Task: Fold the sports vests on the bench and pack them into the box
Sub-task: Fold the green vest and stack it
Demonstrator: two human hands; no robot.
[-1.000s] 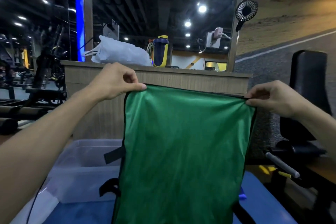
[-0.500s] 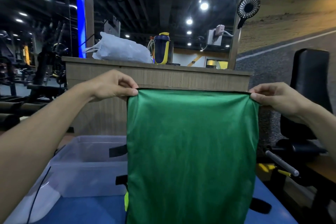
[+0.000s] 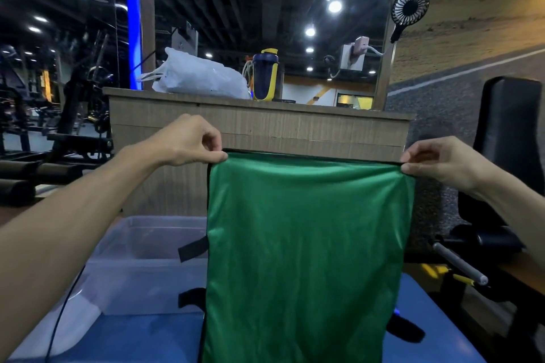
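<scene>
A green sports vest (image 3: 306, 250) hangs flat and upright in the air, stretched by its black-trimmed top edge, its lower part running out of the bottom of the view. No print, brand or lettering can be read on the cloth. Two black straps (image 3: 193, 248) stick out from its left edge, and another black strap end shows at its lower right.

The left hand (image 3: 188, 141) pinches the vest's upper left corner between thumb and forefinger, the other fingers curled in, the bare forearm reaching up from the lower left. The right hand (image 3: 439, 160) pinches the upper right corner in the same way, its forearm coming in from the right edge. Both hands sit at about the same height, well apart, keeping the top edge taut.

Behind and below the vest, to its left, stands a clear plastic box (image 3: 141, 262) on the blue desk (image 3: 132, 339). Beyond it rises a wooden counter (image 3: 265, 124) carrying a white plastic bag (image 3: 197, 75) and a dark blue and yellow bottle (image 3: 265, 75); any label on the bottle is too small to read. A small black fan (image 3: 410, 7) hangs on a post at upper right, and a black padded seat (image 3: 513, 132) stands at the right.
</scene>
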